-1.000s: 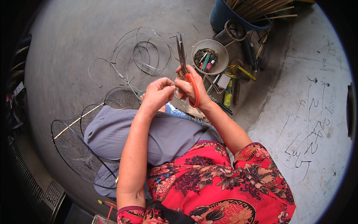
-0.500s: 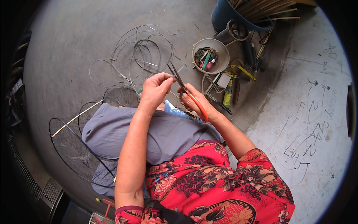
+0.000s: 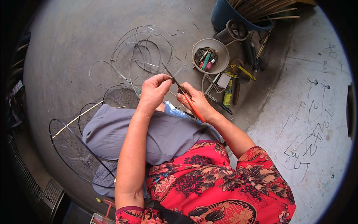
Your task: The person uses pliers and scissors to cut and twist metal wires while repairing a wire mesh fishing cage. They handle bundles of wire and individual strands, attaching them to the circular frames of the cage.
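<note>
My right hand (image 3: 195, 100) grips a pair of scissors (image 3: 194, 109) with orange handles and dark blades. The blades point up and to the left, across the fingertips of my left hand (image 3: 154, 91). Thumb and forefinger of that left hand pinch a thin pale strip (image 3: 178, 72), whose free end sticks out past the blades to the upper right. Most of the strip lies hidden in the fingers. A black net trap on hoops (image 3: 74, 143) rests at my left, beside the grey cloth (image 3: 123, 127) over my lap.
Loose coils of wire or strapping (image 3: 143, 56) lie on the concrete floor ahead. To their right stand a pale bowl (image 3: 225, 56) with pens and scraps, a green-yellow bottle (image 3: 227, 95), a grey cylinder (image 3: 223, 36) and a blue bucket (image 3: 220, 16) of thin sticks.
The scissors have turned, their tips swinging left and the handles dropping inward. The pale strip's end shifts slightly left and down. My left hand stays nearly in place.
</note>
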Available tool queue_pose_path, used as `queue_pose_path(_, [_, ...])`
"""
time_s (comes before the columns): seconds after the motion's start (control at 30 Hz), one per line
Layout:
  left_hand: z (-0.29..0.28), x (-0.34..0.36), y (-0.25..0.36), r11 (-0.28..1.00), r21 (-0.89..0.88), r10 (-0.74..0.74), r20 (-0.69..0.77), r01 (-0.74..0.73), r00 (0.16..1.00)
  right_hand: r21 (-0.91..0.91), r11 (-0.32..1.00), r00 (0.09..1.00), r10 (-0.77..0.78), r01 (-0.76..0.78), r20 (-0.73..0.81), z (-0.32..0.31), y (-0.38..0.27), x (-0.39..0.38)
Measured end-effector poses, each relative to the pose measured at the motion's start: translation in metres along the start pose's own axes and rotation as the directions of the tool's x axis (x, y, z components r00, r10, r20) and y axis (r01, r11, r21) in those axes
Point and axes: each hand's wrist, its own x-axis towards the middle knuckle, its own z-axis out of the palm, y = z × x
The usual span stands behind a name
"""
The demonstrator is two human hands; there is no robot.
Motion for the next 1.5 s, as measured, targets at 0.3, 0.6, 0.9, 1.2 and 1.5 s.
queue_pose_path(0.3, [0.001, 0.003, -0.011, 0.995, 0.092, -0.034, 0.006, 0.034, 0.999, 0.049, 0.999, 0.999, 0.02, -0.018, -0.044, 0.008, 0.018, -0.008])
queue_pose_path(0.6, [0.0, 0.003, -0.011, 0.992, 0.117, -0.055, 0.015, 0.052, 0.998, 0.068, 0.998, 0.996, -0.007, 0.013, -0.091, 0.011, 0.022, -0.007])
queue_pose_path(0.9, [0.004, -0.005, 0.006, 0.979, 0.15, -0.153, 0.115, 0.135, 0.981, 0.515, 0.857, 0.992, 0.064, 0.001, -0.109, 0.01, -0.002, 0.046])
queue_pose_path(1.2, [0.001, -0.003, 0.015, 0.992, 0.116, -0.063, 0.072, 0.055, 0.995, 0.592, 0.791, 0.949, 0.049, 0.154, -0.312, -0.022, 0.003, 0.05])
queue_pose_path(1.5, [-0.001, 0.002, 0.01, 1.0, -0.003, -0.009, -0.017, 0.009, 1.0, 0.176, 0.984, 0.999, 0.0, -0.009, 0.05, -0.002, 0.011, 0.004])
